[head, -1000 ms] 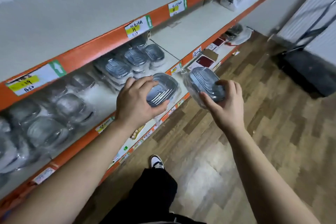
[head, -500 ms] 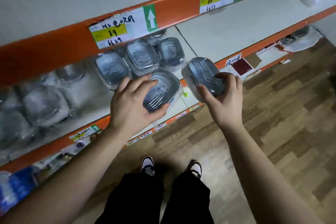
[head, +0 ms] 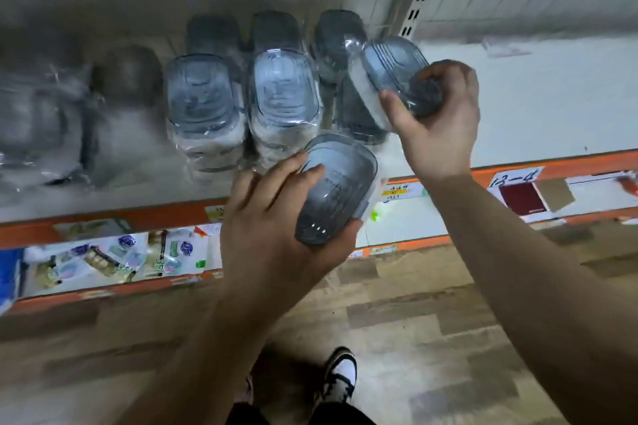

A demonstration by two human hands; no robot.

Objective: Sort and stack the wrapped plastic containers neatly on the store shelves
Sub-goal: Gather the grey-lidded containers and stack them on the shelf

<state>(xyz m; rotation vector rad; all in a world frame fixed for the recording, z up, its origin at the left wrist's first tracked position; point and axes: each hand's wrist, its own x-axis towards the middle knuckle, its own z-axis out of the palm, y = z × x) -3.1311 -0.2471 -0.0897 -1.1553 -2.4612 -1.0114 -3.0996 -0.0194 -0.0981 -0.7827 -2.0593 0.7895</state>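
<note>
Grey low container [head: 336, 188] under curled left hand [head: 272, 221], tilted container [head: 397, 72] inside curled right hand [head: 440, 124].

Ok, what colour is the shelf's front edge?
The shelf edge is orange, shown best in the head view.

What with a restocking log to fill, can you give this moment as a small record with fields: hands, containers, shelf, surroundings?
left hand: fingers grip the left container, wrapped, at the shelf's front edge; resting or lifted, cannot tell
right hand: holds the right container, wrapped, tilted over the rightmost shelved ones
shelf: white board, orange front rail, bare to the right
front stacks: two wrapped stacks, side by side, more rows behind
lower shelf packets: assorted, blurred
floor: wood pattern
</note>
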